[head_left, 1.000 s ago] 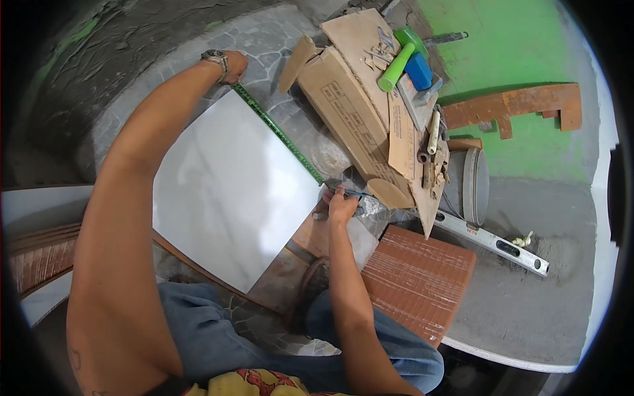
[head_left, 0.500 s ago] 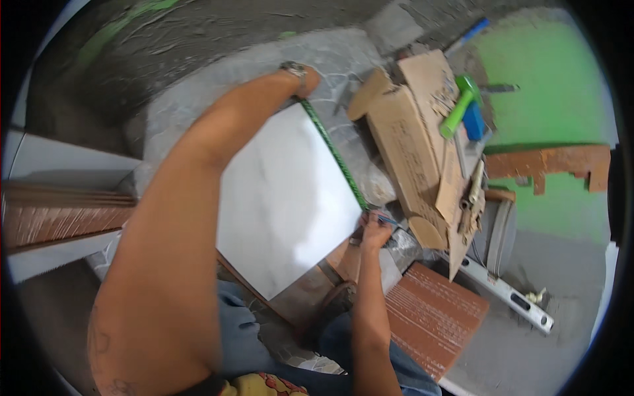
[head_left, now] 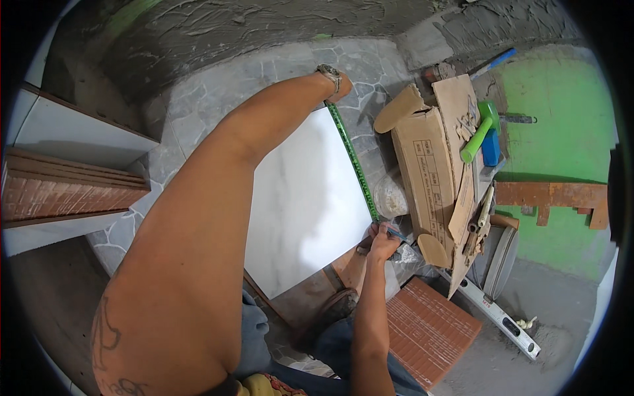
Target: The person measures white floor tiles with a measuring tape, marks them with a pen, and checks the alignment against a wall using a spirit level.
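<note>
A large white tile (head_left: 307, 211) with faint grey veining lies flat before me. Along its right edge runs the green blade of a tape measure (head_left: 352, 162). At the tile's far corner, my left hand (head_left: 342, 86), with a watch on its wrist, is closed over the tape's far end; its fingertips are hidden. My right hand (head_left: 383, 244) is closed at the near right corner, with a slim blue pen (head_left: 397, 234) sticking out to the right. The tape's near end reaches that hand's fingers.
Right of the tile stands a torn cardboard box (head_left: 426, 178), carrying a green mallet (head_left: 481, 132) and a blue block (head_left: 491, 147). A spirit level (head_left: 498, 310) lies near a brown tile (head_left: 432, 330) seen from its ribbed back. Stacked tiles (head_left: 72, 191) stand at left.
The view has shifted, so the tile, box and tools sit further right and slightly lower in the picture. Both hands keep their places at the tile's two corners along the tape.
</note>
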`<state>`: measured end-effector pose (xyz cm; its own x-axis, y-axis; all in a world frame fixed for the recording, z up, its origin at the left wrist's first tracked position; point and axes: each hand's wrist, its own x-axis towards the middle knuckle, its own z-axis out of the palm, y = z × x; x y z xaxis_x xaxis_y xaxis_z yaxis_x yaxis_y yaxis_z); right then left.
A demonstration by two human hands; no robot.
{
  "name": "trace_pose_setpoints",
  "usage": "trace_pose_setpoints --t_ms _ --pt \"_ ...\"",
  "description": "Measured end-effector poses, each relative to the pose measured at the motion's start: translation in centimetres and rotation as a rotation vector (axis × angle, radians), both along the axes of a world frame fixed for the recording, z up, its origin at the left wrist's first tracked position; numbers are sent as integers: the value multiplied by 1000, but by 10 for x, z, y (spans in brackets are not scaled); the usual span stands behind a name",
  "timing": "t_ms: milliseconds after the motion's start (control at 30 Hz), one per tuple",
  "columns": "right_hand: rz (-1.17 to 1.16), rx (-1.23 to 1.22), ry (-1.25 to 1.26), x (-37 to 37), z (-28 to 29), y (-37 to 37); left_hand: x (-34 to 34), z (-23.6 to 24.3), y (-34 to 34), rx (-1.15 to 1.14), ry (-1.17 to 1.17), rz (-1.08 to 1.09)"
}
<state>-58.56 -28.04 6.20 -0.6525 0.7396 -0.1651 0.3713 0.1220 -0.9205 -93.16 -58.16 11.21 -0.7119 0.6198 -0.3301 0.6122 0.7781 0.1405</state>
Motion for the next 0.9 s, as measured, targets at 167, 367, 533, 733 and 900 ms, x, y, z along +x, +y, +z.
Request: trace_pose_setpoints --t_ms 167,367,533,733,900 --pt "8 9 -2 1 -2 1 -6 -13 1 20 66 -40" --pt "25 23 17 3 -3 1 -9 -18 4 -6 72 -64" --pt "40 50 -10 3 2 -5 -7 -16 3 14 63 -38" --pt "10 42 -21 2 1 -10 -4 -10 0 16 40 -7" --pt "-1 39 -10 4 2 -5 3 1 3 10 28 -10"
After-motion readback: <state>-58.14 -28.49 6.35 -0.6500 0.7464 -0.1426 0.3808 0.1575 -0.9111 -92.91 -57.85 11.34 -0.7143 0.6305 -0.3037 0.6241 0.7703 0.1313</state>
